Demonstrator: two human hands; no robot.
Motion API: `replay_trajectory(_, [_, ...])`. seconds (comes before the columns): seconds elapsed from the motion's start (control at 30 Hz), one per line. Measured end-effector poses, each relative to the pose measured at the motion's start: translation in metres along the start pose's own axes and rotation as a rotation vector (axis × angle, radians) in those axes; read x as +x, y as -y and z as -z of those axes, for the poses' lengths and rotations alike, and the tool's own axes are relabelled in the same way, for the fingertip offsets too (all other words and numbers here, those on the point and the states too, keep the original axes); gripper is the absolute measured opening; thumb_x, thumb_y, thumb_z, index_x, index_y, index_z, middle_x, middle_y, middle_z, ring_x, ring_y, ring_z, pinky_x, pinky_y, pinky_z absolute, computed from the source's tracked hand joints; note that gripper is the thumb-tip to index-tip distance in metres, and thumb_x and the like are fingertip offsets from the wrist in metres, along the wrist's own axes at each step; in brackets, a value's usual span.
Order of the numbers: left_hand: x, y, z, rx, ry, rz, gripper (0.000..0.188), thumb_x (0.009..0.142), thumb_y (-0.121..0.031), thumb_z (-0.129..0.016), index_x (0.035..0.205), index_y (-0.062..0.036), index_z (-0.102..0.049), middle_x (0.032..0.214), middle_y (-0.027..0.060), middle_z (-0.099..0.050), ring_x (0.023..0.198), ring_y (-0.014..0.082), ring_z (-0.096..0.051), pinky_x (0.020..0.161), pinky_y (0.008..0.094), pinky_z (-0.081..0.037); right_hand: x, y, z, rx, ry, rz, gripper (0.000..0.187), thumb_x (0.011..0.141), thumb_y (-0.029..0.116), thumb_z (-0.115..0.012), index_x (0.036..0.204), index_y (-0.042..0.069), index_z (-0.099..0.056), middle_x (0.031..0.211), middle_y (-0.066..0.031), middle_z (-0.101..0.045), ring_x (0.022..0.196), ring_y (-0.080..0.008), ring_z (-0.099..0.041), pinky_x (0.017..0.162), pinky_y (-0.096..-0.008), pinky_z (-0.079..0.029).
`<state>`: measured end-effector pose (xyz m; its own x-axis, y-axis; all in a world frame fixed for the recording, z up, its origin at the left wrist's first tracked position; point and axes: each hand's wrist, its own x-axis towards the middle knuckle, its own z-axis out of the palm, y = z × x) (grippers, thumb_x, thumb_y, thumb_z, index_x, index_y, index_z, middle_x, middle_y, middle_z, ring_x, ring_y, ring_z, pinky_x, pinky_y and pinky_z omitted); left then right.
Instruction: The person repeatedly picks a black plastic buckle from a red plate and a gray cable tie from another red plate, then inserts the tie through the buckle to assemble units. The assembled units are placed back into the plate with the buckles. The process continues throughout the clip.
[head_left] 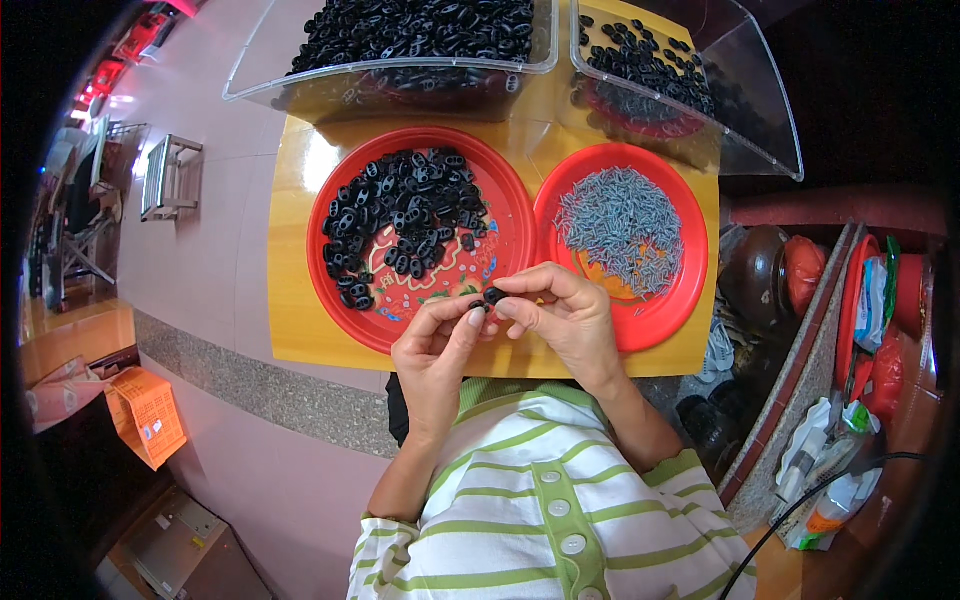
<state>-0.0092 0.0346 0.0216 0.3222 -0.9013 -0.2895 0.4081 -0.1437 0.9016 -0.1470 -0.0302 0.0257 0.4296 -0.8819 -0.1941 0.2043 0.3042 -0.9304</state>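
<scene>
My left hand (440, 342) pinches a small black oval plastic piece (478, 306) between thumb and fingertips. Close against it, my right hand (562, 318) grips another small black plastic piece (494, 295). Whether the two pieces touch, or a screw sits between them, I cannot make out. Both hands are over the near edge of the table, between two red plates. Many black two-holed pieces (400, 215) are heaped on the left red plate (505, 190), which has a printed pattern. The right red plate (690, 215) bears a pile of small grey screws (620, 225).
A clear plastic bin (540, 60) full of black pieces stands at the far side of the yellow table (290, 290). Beside it, a second clear bin (740, 150) holds fewer. Left on the floor are a stool (170, 178) and an orange basket (148, 415).
</scene>
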Motion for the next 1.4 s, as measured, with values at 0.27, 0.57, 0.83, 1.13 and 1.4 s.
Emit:
replay_trajectory(0.27, [0.002, -0.001, 0.001, 0.005, 0.016, 0.019, 0.016, 0.087, 0.001, -0.059, 0.102, 0.0056, -0.061, 0.091, 0.0079, -0.063, 0.078, 0.0128, -0.064, 0.072, 0.0225, -0.052, 0.000, -0.003, -0.003, -0.015, -0.009, 0.059, 0.015, 0.085, -0.001, -0.061, 0.100, -0.001, -0.063, 0.095, -0.0071, -0.062, 0.077, -0.0108, -0.064, 0.063, -0.0194, -0.051])
replay_trajectory(0.57, [0.005, 0.004, 0.005, -0.040, 0.035, 0.047, 0.016, 0.086, 0.002, -0.060, 0.101, 0.0050, -0.063, 0.090, 0.0073, -0.063, 0.077, 0.0114, -0.063, 0.072, 0.0225, -0.052, -0.004, -0.010, -0.008, -0.021, -0.013, 0.131, 0.014, 0.086, -0.003, -0.059, 0.100, -0.003, -0.062, 0.094, -0.0072, -0.058, 0.073, -0.0094, -0.061, 0.062, -0.0196, -0.052])
replay_trajectory(0.83, [0.006, 0.003, 0.002, -0.113, 0.046, 0.065, 0.014, 0.087, 0.000, -0.059, 0.099, 0.0046, -0.064, 0.085, 0.0064, -0.064, 0.076, 0.0109, -0.062, 0.072, 0.0225, -0.051, -0.007, -0.010, -0.007, -0.113, -0.036, 0.133, 0.016, 0.085, -0.002, -0.060, 0.101, -0.001, -0.062, 0.096, -0.0075, -0.058, 0.075, -0.0095, -0.060, 0.062, -0.0204, -0.052])
replay_trajectory(1.13, [0.008, 0.005, 0.001, -0.306, -0.006, 0.175, 0.011, 0.087, -0.009, -0.062, 0.093, 0.0004, -0.065, 0.081, 0.0020, -0.062, 0.074, 0.0069, -0.057, 0.069, 0.0204, -0.044, -0.001, 0.003, -0.010, -0.530, -0.078, 0.377, 0.028, 0.075, 0.003, -0.072, 0.101, 0.003, -0.063, 0.091, -0.0065, -0.059, 0.078, -0.0131, -0.061, 0.061, -0.0258, -0.051])
replay_trajectory(1.4, [0.003, 0.003, -0.018, -0.160, 0.033, -0.104, 0.019, 0.089, -0.007, -0.057, 0.105, 0.0011, -0.061, 0.102, 0.0059, -0.058, 0.094, 0.0120, -0.054, 0.086, 0.0267, -0.042, -0.003, 0.007, 0.002, -0.426, -0.004, 0.293, 0.028, 0.073, 0.003, -0.074, 0.099, 0.002, -0.063, 0.088, -0.0044, -0.058, 0.074, -0.0095, -0.057, 0.063, -0.0229, -0.048])
